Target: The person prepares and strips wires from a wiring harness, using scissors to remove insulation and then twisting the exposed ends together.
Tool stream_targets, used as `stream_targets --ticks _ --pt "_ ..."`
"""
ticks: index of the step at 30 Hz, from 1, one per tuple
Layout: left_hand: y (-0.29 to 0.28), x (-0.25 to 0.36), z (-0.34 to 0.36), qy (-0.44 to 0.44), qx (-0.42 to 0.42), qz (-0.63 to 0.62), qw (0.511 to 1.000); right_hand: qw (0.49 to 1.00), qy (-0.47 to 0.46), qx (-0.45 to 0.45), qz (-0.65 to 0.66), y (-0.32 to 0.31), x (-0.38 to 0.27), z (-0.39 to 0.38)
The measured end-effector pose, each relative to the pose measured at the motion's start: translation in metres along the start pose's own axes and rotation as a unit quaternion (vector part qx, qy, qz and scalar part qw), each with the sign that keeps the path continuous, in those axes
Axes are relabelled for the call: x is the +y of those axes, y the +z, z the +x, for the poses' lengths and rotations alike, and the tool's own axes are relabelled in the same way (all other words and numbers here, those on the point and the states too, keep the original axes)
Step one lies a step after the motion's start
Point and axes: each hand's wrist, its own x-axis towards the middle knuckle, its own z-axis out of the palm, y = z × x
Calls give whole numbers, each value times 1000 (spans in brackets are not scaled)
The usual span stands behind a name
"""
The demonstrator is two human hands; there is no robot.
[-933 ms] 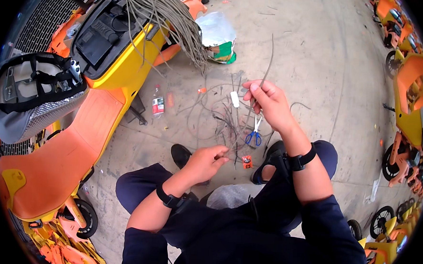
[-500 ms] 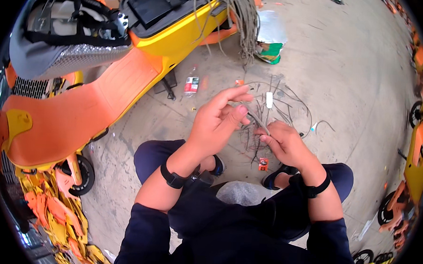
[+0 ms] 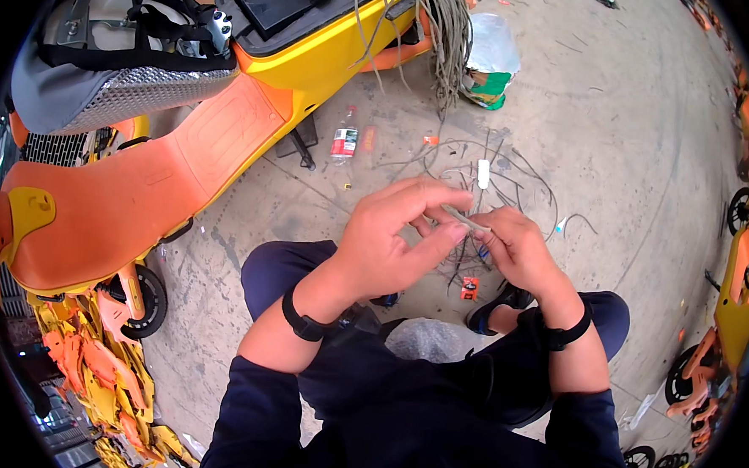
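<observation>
A short grey cable (image 3: 467, 220) runs between my two hands in front of my knees. My right hand (image 3: 519, 250) is closed and pinches one end of it between thumb and fingers. Around the other end, the thumb and fingers of my left hand (image 3: 391, 237) are bent. Part of the cable is hidden by the fingertips. Under and beyond the hands, several loose cable pieces (image 3: 513, 169) lie tangled on the floor, with a white tag-like piece (image 3: 483, 174) among them. A small orange packet (image 3: 470, 288) lies near my foot.
On the left stands a yellow and orange scooter (image 3: 253, 134) with a grey seat (image 3: 136, 99) on it. A bundle of grey cables (image 3: 448, 47) hangs off its end. Beside it are a plastic bottle (image 3: 344, 139) and a white-green bag (image 3: 491, 62). Scooter parts (image 3: 109, 373) are piled at lower left.
My left hand has moved down and right, nearer my right hand, and its fingers have come together around the cable. Less of the cable shows between the hands. The view has shifted slightly.
</observation>
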Motion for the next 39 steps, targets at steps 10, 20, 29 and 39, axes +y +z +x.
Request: stream_targets --ticks 10,20,29,39 --pt "-4 -7 -1 83 -22 39 995 1000 12 -10 -20 -1 -1 2" --pt "22 -44 4 -144 -48 -26 988 907 241 42 343 -48 4 12" --pt "67 -50 14 -254 -143 -212 933 790 179 43 584 -60 18 7" --pt "17 -42 17 -171 -8 -223 960 672 151 84 720 -85 0 2"
